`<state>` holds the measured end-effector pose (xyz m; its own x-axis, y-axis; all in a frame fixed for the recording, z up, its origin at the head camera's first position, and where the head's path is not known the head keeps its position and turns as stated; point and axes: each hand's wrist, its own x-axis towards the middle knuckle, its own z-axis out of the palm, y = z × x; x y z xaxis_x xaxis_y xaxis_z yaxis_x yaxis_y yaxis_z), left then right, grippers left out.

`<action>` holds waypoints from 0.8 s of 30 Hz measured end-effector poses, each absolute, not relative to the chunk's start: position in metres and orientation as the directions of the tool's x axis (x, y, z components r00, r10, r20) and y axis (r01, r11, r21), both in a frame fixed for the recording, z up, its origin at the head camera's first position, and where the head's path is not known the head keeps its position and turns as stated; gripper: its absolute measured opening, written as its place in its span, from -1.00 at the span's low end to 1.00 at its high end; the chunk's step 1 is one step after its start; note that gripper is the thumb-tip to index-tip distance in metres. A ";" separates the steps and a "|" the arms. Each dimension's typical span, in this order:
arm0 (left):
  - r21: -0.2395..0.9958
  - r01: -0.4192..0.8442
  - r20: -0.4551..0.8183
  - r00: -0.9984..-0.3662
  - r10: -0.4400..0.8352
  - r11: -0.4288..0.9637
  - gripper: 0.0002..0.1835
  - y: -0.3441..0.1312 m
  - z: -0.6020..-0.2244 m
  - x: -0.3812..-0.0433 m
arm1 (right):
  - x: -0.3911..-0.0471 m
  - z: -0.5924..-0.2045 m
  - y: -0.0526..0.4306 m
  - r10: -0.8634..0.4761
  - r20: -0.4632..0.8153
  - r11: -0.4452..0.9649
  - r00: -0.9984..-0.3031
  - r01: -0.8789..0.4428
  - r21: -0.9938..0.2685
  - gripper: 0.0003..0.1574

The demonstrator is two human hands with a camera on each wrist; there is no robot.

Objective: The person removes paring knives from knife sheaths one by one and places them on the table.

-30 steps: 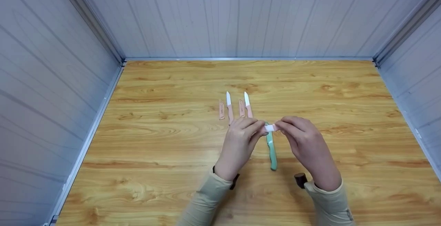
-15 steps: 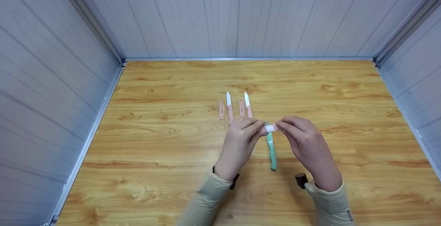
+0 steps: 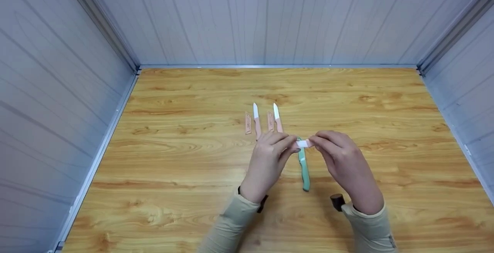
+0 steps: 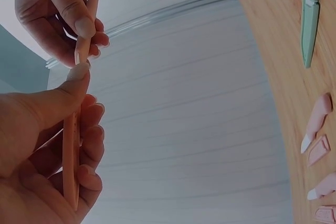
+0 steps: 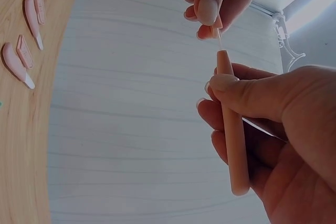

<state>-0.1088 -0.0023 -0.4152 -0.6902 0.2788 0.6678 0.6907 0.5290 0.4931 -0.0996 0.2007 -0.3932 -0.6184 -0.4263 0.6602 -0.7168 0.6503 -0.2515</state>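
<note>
Above the table my right hand grips the pink handle of a paring knife, its fingers curled round it in the right wrist view. My left hand holds the pink blade sheath along its fingers, thumb pressed near the mouth. A short stretch of white blade shows between the two hands; the rest of it is hidden in the sheath. Just below them lies a green knife with a green cover on its blade.
Beyond my left hand two pink knives with white blades lie on the wooden table. Beside each is a pink sheath. Pale panels enclose the back and both sides.
</note>
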 end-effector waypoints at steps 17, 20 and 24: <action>0.500 0.686 0.663 -0.696 0.277 0.529 -0.76 -0.005 -0.416 -0.110 | -0.100 -0.392 0.202 -0.425 0.671 0.636 -0.607 -0.728 -0.256 -0.64; 0.502 0.688 0.664 -0.695 0.276 0.524 -0.78 -0.005 -0.416 -0.110 | -0.100 -0.392 0.202 -0.424 0.672 0.635 -0.607 -0.728 -0.257 -0.64; 0.508 0.689 0.665 -0.695 0.273 0.517 -0.77 -0.005 -0.416 -0.110 | -0.100 -0.392 0.203 -0.428 0.670 0.639 -0.607 -0.727 -0.251 -0.64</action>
<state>-0.1100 -0.0048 -0.4157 -0.6955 0.2733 0.6646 0.6888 0.5168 0.5084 -0.1003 0.2026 -0.3918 -0.6067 -0.4279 0.6699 -0.7275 0.6386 -0.2509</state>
